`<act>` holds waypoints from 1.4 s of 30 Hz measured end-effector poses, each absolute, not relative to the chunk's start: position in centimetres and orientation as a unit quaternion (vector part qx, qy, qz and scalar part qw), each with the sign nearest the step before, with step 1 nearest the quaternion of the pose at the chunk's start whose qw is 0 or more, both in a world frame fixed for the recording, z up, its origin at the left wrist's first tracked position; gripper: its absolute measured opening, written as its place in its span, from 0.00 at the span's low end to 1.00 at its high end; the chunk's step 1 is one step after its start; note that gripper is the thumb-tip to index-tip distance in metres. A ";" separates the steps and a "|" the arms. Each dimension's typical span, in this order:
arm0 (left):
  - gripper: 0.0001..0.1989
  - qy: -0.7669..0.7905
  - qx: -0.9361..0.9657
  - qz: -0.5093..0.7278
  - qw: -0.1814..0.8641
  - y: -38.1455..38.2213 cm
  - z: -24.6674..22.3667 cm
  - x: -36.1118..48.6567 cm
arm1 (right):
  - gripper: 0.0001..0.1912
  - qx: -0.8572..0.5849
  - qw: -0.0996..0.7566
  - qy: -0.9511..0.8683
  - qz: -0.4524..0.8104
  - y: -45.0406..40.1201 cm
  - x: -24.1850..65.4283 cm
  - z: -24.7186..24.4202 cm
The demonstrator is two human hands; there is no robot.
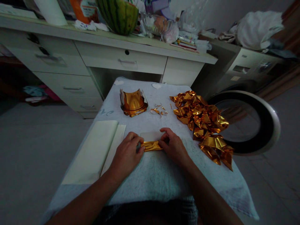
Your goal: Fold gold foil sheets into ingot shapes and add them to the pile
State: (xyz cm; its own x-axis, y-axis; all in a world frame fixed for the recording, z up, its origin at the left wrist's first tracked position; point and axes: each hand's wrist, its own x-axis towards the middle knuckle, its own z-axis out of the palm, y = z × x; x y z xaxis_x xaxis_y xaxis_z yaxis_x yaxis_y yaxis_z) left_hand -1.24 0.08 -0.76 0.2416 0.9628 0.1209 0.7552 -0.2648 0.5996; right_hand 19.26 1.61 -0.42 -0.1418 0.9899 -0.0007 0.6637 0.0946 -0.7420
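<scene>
A narrow folded strip of gold foil paper (151, 146) lies on the cloth-covered table in front of me. My left hand (129, 153) pinches its left end, the thumb near the lower edge. At the right end, my right hand (172, 145) grips the strip between thumb and fingers. Just behind the strip is a pale flat piece (151, 136), partly between my hands. Farther back stands a curved stack of gold foil sheets (133, 101). A heap of folded gold foil pieces (201, 115) spreads along the right side.
Small gold scraps (159, 110) lie mid-table. Cream paper sheets (93, 150) rest at the left. Behind the table (164, 184) is a white drawer desk (117, 56) bearing a cut watermelon (118, 15) and clutter. A washing machine's round door (269, 125) hangs open at the right.
</scene>
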 end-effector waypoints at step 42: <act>0.19 0.409 0.908 0.073 -0.053 -3.1 -0.9 -2.1 | 0.37 -0.502 0.022 -0.864 0.024 -3.4 17.2 1.0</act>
